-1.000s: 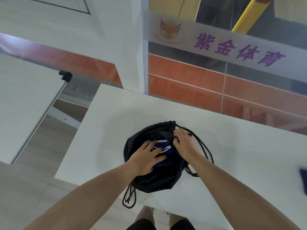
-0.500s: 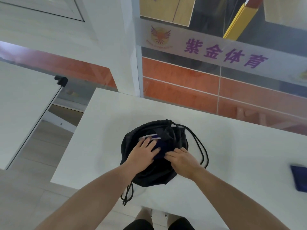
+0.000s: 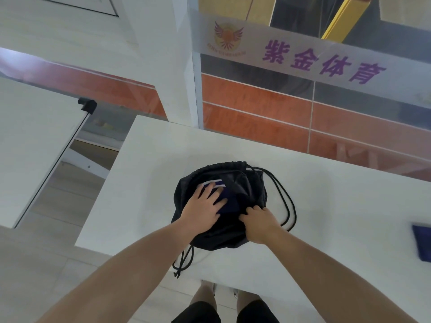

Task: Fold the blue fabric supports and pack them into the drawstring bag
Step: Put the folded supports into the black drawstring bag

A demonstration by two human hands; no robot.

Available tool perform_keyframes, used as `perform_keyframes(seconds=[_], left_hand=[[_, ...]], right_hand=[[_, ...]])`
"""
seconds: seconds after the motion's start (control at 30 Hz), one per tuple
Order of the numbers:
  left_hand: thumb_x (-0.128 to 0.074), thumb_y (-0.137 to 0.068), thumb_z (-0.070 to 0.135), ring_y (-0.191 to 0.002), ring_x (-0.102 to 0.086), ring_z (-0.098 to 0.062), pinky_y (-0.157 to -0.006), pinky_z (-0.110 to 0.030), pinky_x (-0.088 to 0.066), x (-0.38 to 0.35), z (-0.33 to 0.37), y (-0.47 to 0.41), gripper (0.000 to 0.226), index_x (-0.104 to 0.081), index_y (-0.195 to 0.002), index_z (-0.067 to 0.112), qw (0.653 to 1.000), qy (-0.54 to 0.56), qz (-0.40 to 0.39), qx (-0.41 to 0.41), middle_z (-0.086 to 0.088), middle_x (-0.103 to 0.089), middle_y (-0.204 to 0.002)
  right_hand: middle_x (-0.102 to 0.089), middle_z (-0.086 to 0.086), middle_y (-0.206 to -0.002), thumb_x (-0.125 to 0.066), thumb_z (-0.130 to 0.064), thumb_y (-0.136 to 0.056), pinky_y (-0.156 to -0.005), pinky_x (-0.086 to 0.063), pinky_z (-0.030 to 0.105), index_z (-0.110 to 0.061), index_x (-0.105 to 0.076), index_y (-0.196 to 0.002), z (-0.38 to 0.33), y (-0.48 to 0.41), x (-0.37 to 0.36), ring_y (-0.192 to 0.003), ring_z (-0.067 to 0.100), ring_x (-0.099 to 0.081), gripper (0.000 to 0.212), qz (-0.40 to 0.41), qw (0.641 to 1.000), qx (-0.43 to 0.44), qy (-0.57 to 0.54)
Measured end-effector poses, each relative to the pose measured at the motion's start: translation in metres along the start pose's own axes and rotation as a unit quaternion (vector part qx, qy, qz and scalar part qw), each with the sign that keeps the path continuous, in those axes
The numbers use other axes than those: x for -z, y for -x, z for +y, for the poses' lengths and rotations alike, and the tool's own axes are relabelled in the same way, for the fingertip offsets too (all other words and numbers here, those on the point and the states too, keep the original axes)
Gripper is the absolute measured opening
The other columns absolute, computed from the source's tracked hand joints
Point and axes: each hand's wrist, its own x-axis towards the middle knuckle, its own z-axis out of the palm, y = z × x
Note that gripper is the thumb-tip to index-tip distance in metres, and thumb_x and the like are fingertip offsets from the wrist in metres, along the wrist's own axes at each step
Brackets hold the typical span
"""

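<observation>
Right, table (image 3: 326, 217): white, 1 only; carries everything below.
Bag: 1 black drawstring bag (image 3: 251, 190), lying flat near the table's near edge, mouth pulled wide open, facing up.
Cords: black drawstring loops (image 3: 285, 201) trail off the bag's right side; another bunch hangs over the near table edge. Count of strands – can't tell.
Supports: 2 blue pcs in view. 1 folded blue support (image 3: 227, 201) w/ white stripes sits inside the bag mouth, partly under the left hand. 2nd blue support (image 3: 423, 244) lies on the table well apart to the right, cut off by the frame edge; folded or not – can't tell.
Left hand (image 3: 203, 210): flat, fingers spread, pressing down on the support in the bag; not gripping.
Right hand (image 3: 261, 223): fingers curled, pinching the bag's near rim fabric, holding the mouth open.
Step (judged): packing pc 1, seating it down into the bag. Approx halfway.
Next (judged): let go w/ right hand, reach far right for pc 2; fold if needed, keep the bag mouth open w/ left hand.
</observation>
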Motion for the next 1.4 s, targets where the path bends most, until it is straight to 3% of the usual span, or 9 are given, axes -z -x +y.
perform_keyframes(seconds=[0.13,0.3,0.4,0.5,0.73,0.87,1.0,1.27,1.4], left_hand=[[-0.042,-0.101,0.049,-0.149,-0.011,-0.036,-0.119,-0.058,-0.011,0.013,0.009,-0.006,0.053,-0.037,-0.15,0.029,0.999,0.007,-0.015,0.049,-0.007,-0.024,-0.163],[-0.042,-0.102,0.046,-0.147,-0.018,-0.039,-0.119,-0.058,-0.017,0.033,0.033,-0.018,0.048,-0.046,-0.144,0.023,0.993,0.055,-0.027,0.098,-0.015,-0.03,-0.157],[-0.044,-0.1,0.04,-0.141,-0.032,-0.034,-0.118,-0.055,-0.022,0.043,0.039,-0.012,0.039,-0.059,-0.129,0.018,0.996,0.06,-0.002,0.068,-0.013,-0.049,-0.143],[-0.046,-0.098,0.025,-0.116,-0.054,-0.029,-0.108,-0.046,-0.039,0.059,0.045,-0.004,0.026,-0.063,-0.114,0.015,0.998,0.055,0.004,0.028,-0.009,-0.065,-0.119],[-0.049,-0.096,0.012,-0.09,-0.064,-0.028,-0.08,-0.038,-0.048,0.113,0.088,-0.02,0.021,-0.053,-0.116,0.015,0.998,-0.001,-0.017,-0.065,-0.007,-0.069,-0.098],[-0.045,-0.092,0.0,-0.088,-0.064,-0.031,-0.07,-0.036,-0.035,0.147,0.149,-0.042,0.031,-0.048,-0.121,0.011,0.993,-0.049,-0.045,-0.1,-0.009,-0.069,-0.095],[-0.045,-0.086,-0.007,-0.087,-0.065,-0.036,-0.067,-0.038,-0.046,0.165,0.226,-0.074,0.045,-0.048,-0.127,0.012,0.994,-0.022,-0.045,-0.095,-0.015,-0.066,-0.098],[-0.037,-0.091,-0.001,-0.105,-0.056,-0.038,-0.089,-0.041,-0.045,0.186,0.422,-0.127,0.047,-0.046,-0.133,0.017,0.995,0.018,-0.02,-0.099,-0.019,-0.057,-0.117],[-0.039,-0.093,0.008,-0.112,-0.053,-0.031,-0.093,-0.04,-0.041,0.183,0.496,-0.145,0.04,-0.051,-0.131,0.014,0.989,0.021,-0.006,-0.144,-0.011,-0.059,-0.122]], right_hand=[[-0.056,0.005,-0.116,-0.046,-0.022,-0.09,-0.089,-0.043,0.037,-0.016,-0.066,-0.114,0.01,0.016,0.0,-0.108,0.026,-0.052,0.032,-0.035,0.999,-0.022,-0.019],[-0.059,0.005,-0.114,-0.042,-0.024,-0.094,-0.085,-0.047,0.041,-0.017,-0.064,-0.118,0.015,0.036,0.006,-0.105,0.029,-0.059,0.033,-0.005,0.998,-0.016,-0.066],[-0.063,0.004,-0.104,-0.04,-0.025,-0.096,-0.078,-0.051,0.04,-0.018,-0.059,-0.113,0.018,0.049,0.017,-0.093,0.029,-0.063,0.027,0.062,0.989,-0.033,-0.128],[-0.061,0.002,-0.092,-0.037,-0.029,-0.098,-0.066,-0.05,0.039,-0.018,-0.048,-0.095,0.026,0.065,0.027,-0.079,0.026,-0.06,0.015,0.099,0.977,-0.073,-0.172],[-0.061,0.005,-0.094,-0.041,-0.024,-0.097,-0.068,-0.047,0.035,-0.019,-0.045,-0.092,0.07,0.114,0.029,-0.088,0.03,-0.063,0.008,0.094,0.969,-0.144,-0.179],[-0.066,0.01,-0.119,-0.034,-0.034,-0.097,-0.085,-0.05,0.04,-0.018,-0.058,-0.11,0.111,0.152,0.008,-0.105,0.034,-0.064,0.031,0.103,0.95,-0.201,-0.217],[-0.066,0.013,-0.117,-0.035,-0.018,-0.098,-0.084,-0.05,0.04,-0.017,-0.055,-0.112,0.165,0.207,-0.035,-0.104,0.035,-0.064,0.025,0.136,0.938,-0.224,-0.228],[-0.067,0.011,-0.112,-0.04,-0.003,-0.097,-0.068,-0.049,0.036,-0.011,-0.053,-0.123,0.292,0.338,-0.154,-0.098,0.031,-0.067,0.029,0.154,0.923,-0.266,-0.232],[-0.062,0.012,-0.117,-0.041,-0.01,-0.1,-0.081,-0.05,0.039,-0.01,-0.055,-0.122,0.338,0.381,-0.195,-0.104,0.031,-0.063,0.026,0.116,0.909,-0.284,-0.282]])
